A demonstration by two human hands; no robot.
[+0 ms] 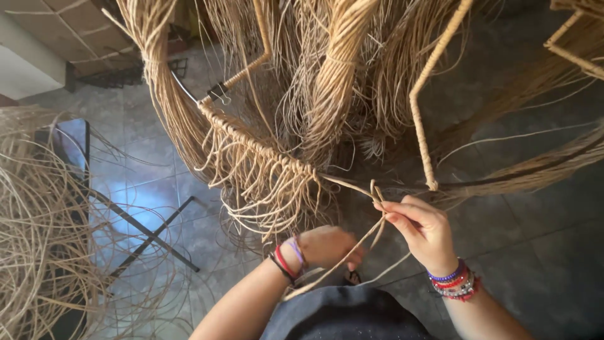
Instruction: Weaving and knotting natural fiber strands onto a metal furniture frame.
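Nearest the camera, our dark-clothed lap fills the bottom edge. Just above it, our left hand sits low, wrist ringed with red and purple bracelets, fingers curled under; we cannot tell whether they clamp the fibre. Our right hand, wearing beaded bracelets, is raised beside it, apart from the left, thumb and fingers pinched on the rattan strand. That strand forms a small loop at the fingertips and runs down diagonally past the left hand toward the lap.

Beyond the hands, the strand joins the wrapped frame bar, which slopes from upper left down to the loop. A row of knotted strands hangs from this bar as a loose fringe. A black binder clip grips the bar near its upper end. To the right, a second wrapped rod stands nearly upright, bending near the top.

Farther off, thick hanging bundles of fibre fill the upper view. At left, a loose pile of rattan lies over a dark metal stand on the grey tiled floor.
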